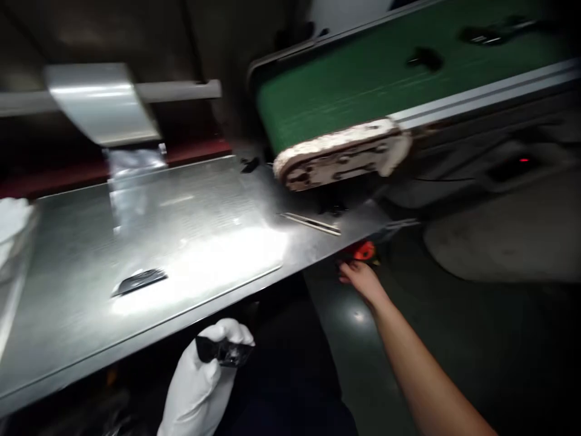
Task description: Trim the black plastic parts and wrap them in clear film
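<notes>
My left hand (204, 378), in a white glove, is closed round a small black part (224, 351) below the front edge of the metal table (72, 303). At the table's right end is my bare right hand (358, 280), its fingers curled beside a red-orange object (364, 251). Whatever those fingers hold, if anything, is too dark and blurred to make out. A flat black piece (140, 281) lies on the tabletop at the left.
A green conveyor belt (345, 91) with several dark parts runs across the upper right. Clear film (104, 103) hangs from a bar behind the table. Thin strips (311, 224) lie near the table's right end. A white item (13, 221) is at the far left.
</notes>
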Motion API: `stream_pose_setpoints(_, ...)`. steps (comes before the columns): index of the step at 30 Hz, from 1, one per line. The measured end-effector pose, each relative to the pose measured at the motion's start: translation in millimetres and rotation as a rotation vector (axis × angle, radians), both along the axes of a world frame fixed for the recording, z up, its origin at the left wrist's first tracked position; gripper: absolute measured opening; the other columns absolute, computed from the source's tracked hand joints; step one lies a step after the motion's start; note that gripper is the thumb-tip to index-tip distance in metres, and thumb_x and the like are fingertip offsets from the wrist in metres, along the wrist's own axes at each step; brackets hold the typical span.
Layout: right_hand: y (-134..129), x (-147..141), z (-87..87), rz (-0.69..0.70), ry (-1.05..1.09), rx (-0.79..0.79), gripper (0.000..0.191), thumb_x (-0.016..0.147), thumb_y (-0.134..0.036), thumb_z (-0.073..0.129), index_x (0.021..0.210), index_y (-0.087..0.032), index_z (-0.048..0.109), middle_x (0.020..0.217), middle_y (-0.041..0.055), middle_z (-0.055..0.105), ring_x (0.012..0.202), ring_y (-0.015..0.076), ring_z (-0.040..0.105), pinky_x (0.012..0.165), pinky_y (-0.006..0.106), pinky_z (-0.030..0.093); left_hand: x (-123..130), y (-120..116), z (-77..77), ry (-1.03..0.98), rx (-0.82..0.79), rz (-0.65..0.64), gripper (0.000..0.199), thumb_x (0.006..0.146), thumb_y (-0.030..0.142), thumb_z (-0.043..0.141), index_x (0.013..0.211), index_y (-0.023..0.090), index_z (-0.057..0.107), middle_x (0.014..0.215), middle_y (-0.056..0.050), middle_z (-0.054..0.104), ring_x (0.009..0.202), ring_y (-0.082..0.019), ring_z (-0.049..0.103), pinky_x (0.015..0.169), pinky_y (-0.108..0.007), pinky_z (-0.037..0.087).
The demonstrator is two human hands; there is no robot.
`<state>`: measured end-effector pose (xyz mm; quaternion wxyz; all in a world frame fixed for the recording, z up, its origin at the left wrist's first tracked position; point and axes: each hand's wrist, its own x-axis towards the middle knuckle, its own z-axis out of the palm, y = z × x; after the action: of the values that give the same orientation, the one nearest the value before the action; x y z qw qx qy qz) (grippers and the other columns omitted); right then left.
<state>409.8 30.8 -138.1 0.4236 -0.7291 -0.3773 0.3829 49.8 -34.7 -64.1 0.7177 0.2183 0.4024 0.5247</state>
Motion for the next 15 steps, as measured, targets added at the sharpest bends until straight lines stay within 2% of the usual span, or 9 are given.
stream_pose_setpoints(1,1.0,-17.3,4.3,0.125,0.027,-0.033,0.031,0.097,-0.044,0.073,0.090,-0.014,0.072,0.078,0.0026,0.071,0.064,0.0155,0.066,0.059,0.028,0.057,-0.8,1.7,4.9,-0.046,0.052,0.023,0.025,0.083,0.048,0.082,0.102,0.033,0.077,0.095,-0.003,0.069,0.093,-0.025,0.067,0.089,-0.043,0.059)
stream_pose_setpoints(3,-1.1,-54.5,27.8,0.389,0.066,-0.067,0.033,0.091,-0.046,0.078,0.080,-0.015,0.074,0.069,0.0036,0.069,0.058,0.0163,0.064,0.051,0.026,0.052,-3.5,5.4,10.4,-0.065,0.118,0.065,0.022,0.088,0.044,0.078,0.108,0.034,0.077,0.098,-0.004,0.070,0.094,-0.023,0.068,0.090,-0.041,0.058)
stream_pose_setpoints(5,-5.5,-94.1,67.1,0.598,0.081,-0.004,0.021,0.090,-0.041,0.080,0.093,-0.020,0.080,0.087,0.0051,0.074,0.076,0.0183,0.068,0.065,0.027,0.055,-7.2,6.4,12.5,-0.034,0.146,0.117,0.022,0.088,0.044,0.078,0.108,0.033,0.077,0.100,-0.004,0.071,0.097,-0.023,0.069,0.092,-0.041,0.058)
stream_pose_setpoints(6,-6.8,-114.0,89.1,0.706,0.085,0.074,0.015,0.090,-0.036,0.080,0.098,-0.023,0.080,0.096,0.0046,0.074,0.083,0.0179,0.068,0.072,0.027,0.055,-9.4,5.8,13.1,-0.014,0.154,0.142,0.024,0.087,0.044,0.079,0.108,0.033,0.077,0.101,-0.003,0.071,0.099,-0.024,0.069,0.092,-0.041,0.058)
stream_pose_setpoints(7,-6.7,-133.3,110.2,0.876,0.046,0.237,0.014,0.095,-0.030,0.075,0.106,-0.023,0.079,0.099,0.0052,0.072,0.083,0.0168,0.067,0.073,0.027,0.054,-11.7,4.6,13.6,0.008,0.164,0.165,0.025,0.086,0.045,0.080,0.109,0.033,0.077,0.103,-0.003,0.072,0.100,-0.024,0.070,0.093,-0.040,0.059)
stream_pose_setpoints(9,-2.3,-167.4,144.1,1.103,-0.040,0.482,0.016,0.099,-0.023,0.069,0.113,-0.019,0.075,0.097,0.0054,0.069,0.082,0.0153,0.064,0.071,0.027,0.051,-17.4,1.5,15.0,0.057,0.181,0.202,0.026,0.086,0.042,0.082,0.109,0.032,0.078,0.106,-0.003,0.074,0.104,-0.023,0.070,0.095,-0.037,0.058)
stream_pose_setpoints(10,1.5,-181.1,155.1,1.187,-0.100,0.552,0.015,0.101,-0.021,0.067,0.113,-0.017,0.073,0.095,0.0053,0.067,0.080,0.0150,0.063,0.069,0.027,0.050,-20.9,0.0,15.8,0.081,0.191,0.221,0.025,0.086,0.040,0.083,0.109,0.031,0.078,0.107,-0.003,0.076,0.105,-0.023,0.070,0.096,-0.036,0.058)
stream_pose_setpoints(12,9.9,-201.4,166.1,1.277,-0.211,0.575,0.012,0.102,-0.020,0.064,0.109,-0.015,0.072,0.093,0.0046,0.067,0.078,0.0149,0.061,0.067,0.027,0.047,-29.3,-2.8,17.2,0.126,0.209,0.255,0.025,0.085,0.034,0.084,0.110,0.030,0.080,0.109,-0.004,0.077,0.106,-0.022,0.070,0.098,-0.035,0.057)
stream_pose_setpoints(15,19.2,-218.1,166.6,1.340,-0.312,0.555,0.012,0.102,-0.020,0.060,0.104,-0.016,0.070,0.091,0.0038,0.066,0.074,0.0146,0.058,0.065,0.027,0.046,-41.8,-5.8,17.1,0.200,0.250,0.297,0.027,0.084,0.032,0.086,0.110,0.029,0.080,0.111,-0.006,0.077,0.109,-0.026,0.070,0.097,-0.038,0.059)
